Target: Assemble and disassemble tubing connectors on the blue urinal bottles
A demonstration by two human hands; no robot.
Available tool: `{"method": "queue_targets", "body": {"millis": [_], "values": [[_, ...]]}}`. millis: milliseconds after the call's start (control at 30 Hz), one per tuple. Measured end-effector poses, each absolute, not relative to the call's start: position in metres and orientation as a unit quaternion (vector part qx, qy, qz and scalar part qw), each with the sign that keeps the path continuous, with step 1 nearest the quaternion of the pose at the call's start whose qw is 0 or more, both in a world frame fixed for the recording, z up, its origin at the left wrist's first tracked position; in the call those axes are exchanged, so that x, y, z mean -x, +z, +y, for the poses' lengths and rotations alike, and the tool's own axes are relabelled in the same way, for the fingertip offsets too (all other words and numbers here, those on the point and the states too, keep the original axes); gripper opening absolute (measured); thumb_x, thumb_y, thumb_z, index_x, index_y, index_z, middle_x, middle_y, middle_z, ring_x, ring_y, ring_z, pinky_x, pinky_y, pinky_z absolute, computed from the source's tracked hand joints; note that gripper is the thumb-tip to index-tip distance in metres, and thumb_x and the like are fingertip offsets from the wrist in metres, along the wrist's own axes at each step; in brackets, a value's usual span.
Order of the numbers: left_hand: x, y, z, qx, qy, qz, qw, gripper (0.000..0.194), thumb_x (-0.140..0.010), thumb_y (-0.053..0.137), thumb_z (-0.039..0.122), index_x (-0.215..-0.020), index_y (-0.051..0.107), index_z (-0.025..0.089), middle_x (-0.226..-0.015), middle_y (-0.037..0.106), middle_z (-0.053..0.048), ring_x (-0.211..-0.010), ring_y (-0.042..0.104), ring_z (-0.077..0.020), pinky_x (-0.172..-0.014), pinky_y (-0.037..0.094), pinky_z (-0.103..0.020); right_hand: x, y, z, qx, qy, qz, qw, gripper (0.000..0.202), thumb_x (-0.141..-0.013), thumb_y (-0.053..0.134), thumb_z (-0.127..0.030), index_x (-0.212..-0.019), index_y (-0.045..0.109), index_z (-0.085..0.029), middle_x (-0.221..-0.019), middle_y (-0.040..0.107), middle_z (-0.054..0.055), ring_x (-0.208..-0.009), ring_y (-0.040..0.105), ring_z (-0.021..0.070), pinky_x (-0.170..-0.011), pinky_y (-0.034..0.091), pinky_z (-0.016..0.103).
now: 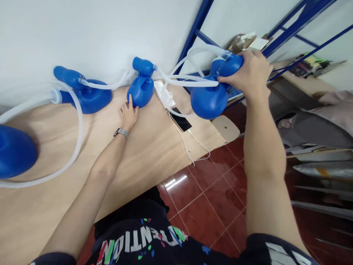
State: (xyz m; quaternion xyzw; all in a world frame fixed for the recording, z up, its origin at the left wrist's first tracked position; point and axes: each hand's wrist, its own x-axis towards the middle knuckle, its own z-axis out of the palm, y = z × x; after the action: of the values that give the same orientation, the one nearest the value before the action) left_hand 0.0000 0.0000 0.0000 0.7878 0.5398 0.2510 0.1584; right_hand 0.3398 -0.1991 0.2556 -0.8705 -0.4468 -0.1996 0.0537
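- Right hand (252, 73) clamped around the neck of a blue jug (212, 97), held off the table edge; the jug's round body hangs below and to the left of the fist.
- White tubes (193, 79) run leftward from that jug's top, just beside the right fingers.
- Left hand (128, 114) lies flat on the wooden table (143, 154), fingers loosely apart, tips touching the base of a second blue jug (141, 90) directly ahead of it.
- Wristwatch (120, 132) on the left wrist.
- Third blue jug (88, 95) further left of the left hand, apart from it.
- White power strip (164, 95) and phone (180, 119) between the two hands.
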Motion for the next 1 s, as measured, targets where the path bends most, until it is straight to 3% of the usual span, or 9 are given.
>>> {"method": "queue_targets", "body": {"millis": [133,233,300,367,500,600,733,1000], "values": [[0.006,0.009,-0.026,-0.739,0.314,0.537,0.257,0.084,-0.101,0.055,0.032,-0.176,0.021,0.013,-0.176,0.026,-0.024,-0.165,0.021,-0.0386,-0.136,0.019,-0.056,-0.298,0.277,-0.222,0.856,-0.183,-0.478,0.067,0.078,-0.086,0.087,-0.055,-0.147,0.057,-0.019,-0.145,0.062,0.022,-0.132,0.061,0.0422,-0.103,0.049,0.054],[0.002,0.014,-0.065,-0.645,0.358,0.434,0.517,0.075,-0.105,0.053,0.039,-0.172,0.029,0.018,-0.182,0.018,-0.017,-0.171,0.009,-0.0305,-0.139,0.013,-0.050,-0.255,0.278,-0.237,0.836,-0.150,-0.518,0.100,0.074,-0.081,0.091,-0.054,-0.139,0.063,-0.019,-0.135,0.065,0.021,-0.128,0.061,0.0472,-0.104,0.050,0.060],[-0.004,0.016,-0.093,-0.618,0.322,0.380,0.608,0.064,-0.106,0.049,0.051,-0.162,0.047,0.019,-0.171,0.044,-0.016,-0.162,0.037,-0.0301,-0.135,0.028,-0.048,-0.222,0.271,-0.246,0.818,-0.121,-0.548,0.126,0.068,-0.080,0.090,-0.055,-0.132,0.067,-0.019,-0.129,0.067,0.021,-0.125,0.061,0.0495,-0.100,0.052,0.060],[-0.008,0.020,-0.115,-0.588,0.273,0.337,0.683,0.066,-0.107,0.038,0.064,-0.153,0.057,0.020,-0.152,0.065,-0.016,-0.144,0.061,-0.0310,-0.125,0.044,-0.051,-0.188,0.258,-0.254,0.798,-0.105,-0.576,0.146,0.066,-0.079,0.089,-0.057,-0.130,0.068,-0.021,-0.124,0.068,0.019,-0.120,0.062,0.0490,-0.094,0.054,0.059],[0.009,0.035,-0.136,-0.503,0.171,0.233,0.815,0.076,-0.101,0.038,0.078,-0.146,0.065,0.022,-0.140,0.075,-0.013,-0.133,0.070,-0.0340,-0.116,0.055,-0.052,-0.129,0.225,-0.266,0.772,-0.107,-0.599,0.182,0.066,-0.081,0.084,-0.062,-0.134,0.067,-0.027,-0.124,0.070,0.015,-0.112,0.067,0.0449,-0.084,0.057,0.053],[0.045,0.046,-0.139,-0.469,0.136,0.230,0.842,0.071,-0.096,0.056,0.074,-0.142,0.069,0.022,-0.135,0.078,-0.011,-0.134,0.070,-0.0360,-0.118,0.055,-0.052,-0.094,0.205,-0.271,0.778,-0.085,-0.592,0.192,0.066,-0.085,0.080,-0.063,-0.138,0.065,-0.026,-0.128,0.069,0.017,-0.107,0.069,0.0444,-0.080,0.057,0.052],[0.109,0.055,-0.142,-0.458,0.108,0.273,0.839,0.064,-0.086,0.077,0.055,-0.143,0.069,0.026,-0.136,0.078,-0.008,-0.132,0.072,-0.0352,-0.116,0.058,-0.050,-0.054,0.193,-0.276,0.761,-0.038,-0.623,0.176,0.071,-0.090,0.078,-0.063,-0.147,0.061,-0.024,-0.132,0.068,0.021,-0.109,0.070,0.0453,-0.081,0.057,0.051],[0.233,0.055,-0.143,-0.495,0.126,0.369,0.777,0.056,-0.079,0.075,0.047,-0.132,0.074,0.028,-0.124,0.082,-0.006,-0.126,0.075,-0.0349,-0.111,0.062,-0.049,-0.005,0.195,-0.278,0.576,0.112,-0.795,0.156,0.082,-0.092,0.080,-0.049,-0.165,0.045,-0.035,-0.151,0.063,0.011,-0.116,0.071,0.0378,-0.088,0.060,0.047]]}}
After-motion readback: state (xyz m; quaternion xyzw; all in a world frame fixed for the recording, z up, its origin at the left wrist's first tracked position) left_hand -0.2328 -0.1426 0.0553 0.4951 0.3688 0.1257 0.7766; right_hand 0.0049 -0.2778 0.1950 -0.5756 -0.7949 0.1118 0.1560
